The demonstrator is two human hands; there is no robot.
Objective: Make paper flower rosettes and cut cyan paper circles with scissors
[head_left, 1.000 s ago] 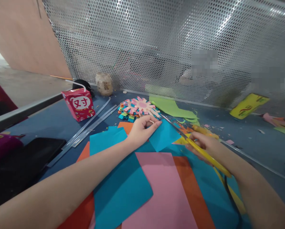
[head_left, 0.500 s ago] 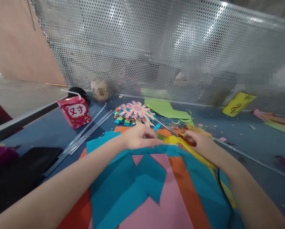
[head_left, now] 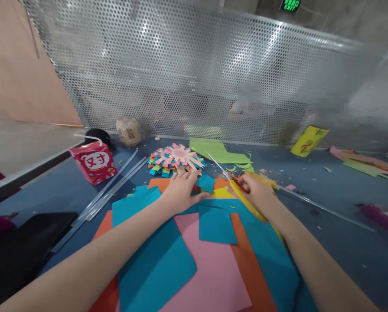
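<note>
Left hand (head_left: 180,190): fingers spread flat on the coloured paper, fingertips just short of the paper flower (head_left: 177,157).
Right hand (head_left: 257,193): fingers curled around the yellow scissors (head_left: 237,188), blades apparently parted, pointing beyond the fingertips.
Teal square (head_left: 217,224): between both wrists.

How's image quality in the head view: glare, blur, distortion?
Head view: bright specular glare patches on the perforated metal screen; wide-angle bowing of that screen's top edge; right side soft, so the yellow packet is smeared; two pixelated blocks behind the mesh; left hand and yellow-handled scissors reasonably sharp.
</note>
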